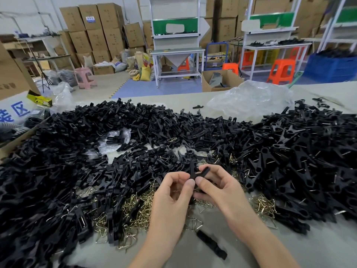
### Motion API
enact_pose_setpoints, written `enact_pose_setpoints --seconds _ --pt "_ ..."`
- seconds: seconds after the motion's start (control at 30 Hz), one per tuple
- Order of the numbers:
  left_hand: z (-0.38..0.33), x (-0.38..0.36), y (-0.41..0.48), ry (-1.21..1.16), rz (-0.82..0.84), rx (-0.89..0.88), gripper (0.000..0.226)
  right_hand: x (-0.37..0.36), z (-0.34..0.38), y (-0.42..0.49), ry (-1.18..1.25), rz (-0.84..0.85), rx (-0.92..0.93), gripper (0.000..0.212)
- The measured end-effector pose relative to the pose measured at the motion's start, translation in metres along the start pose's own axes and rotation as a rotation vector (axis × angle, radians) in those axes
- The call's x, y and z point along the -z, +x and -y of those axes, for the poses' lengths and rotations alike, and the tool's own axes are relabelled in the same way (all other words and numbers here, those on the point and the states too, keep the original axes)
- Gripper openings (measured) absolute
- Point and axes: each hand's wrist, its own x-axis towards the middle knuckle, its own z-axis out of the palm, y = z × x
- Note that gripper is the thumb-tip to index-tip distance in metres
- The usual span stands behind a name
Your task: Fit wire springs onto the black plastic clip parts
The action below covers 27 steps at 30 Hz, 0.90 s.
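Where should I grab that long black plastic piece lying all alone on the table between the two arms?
Pinch the long black plastic piece across its narrow middle, coming straight down from above. It lies flat and slanted on the grey table, with bare surface along both long edges, so fingers should fit on either side.

I see the clip parts (193,132) in plain matte black, and the wire springs (135,206) glint pale gold, almost brassy. The worktop (289,248) is a flat grey-beige, the plastic bag (251,97) clear with a whitish sheen. Beyond, I make out brown cardboard boxes (96,29), orange stools (282,71), one pink stool (85,77), a blue crate (330,68) and a green panel (173,26).
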Motion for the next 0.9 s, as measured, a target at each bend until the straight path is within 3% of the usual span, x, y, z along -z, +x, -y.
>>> enact_pose_setpoints --seconds 0.5,0.6,0.67,0.83,0.9 --pt "0.003 0.004 0.003 -0.01 0.066 -0.015 0.004 0.003 0.003 0.0 -0.042 0.002 0.036 0.035" --pt "0.006 0.006 0.003 0.024 0.072 -0.032 0.016 0.003 0.004 0.0 -0.046 0.006 0.041 0.035" --pt "0.008 0.007 0.003 0.065 0.093 -0.056 0.012 0.002 0.004 0.0 -0.06 0.017 0.043 0.034" --pt "0.004 0.009 -0.001 0.219 0.133 -0.138 0.043 0.001 0.004 -0.003 -0.044 0.094 0.026 0.026" --pt "0.002 0.012 -0.001 0.352 0.142 -0.192 0.041 0.001 0.004 -0.003 -0.056 0.096 0.038 0.026"
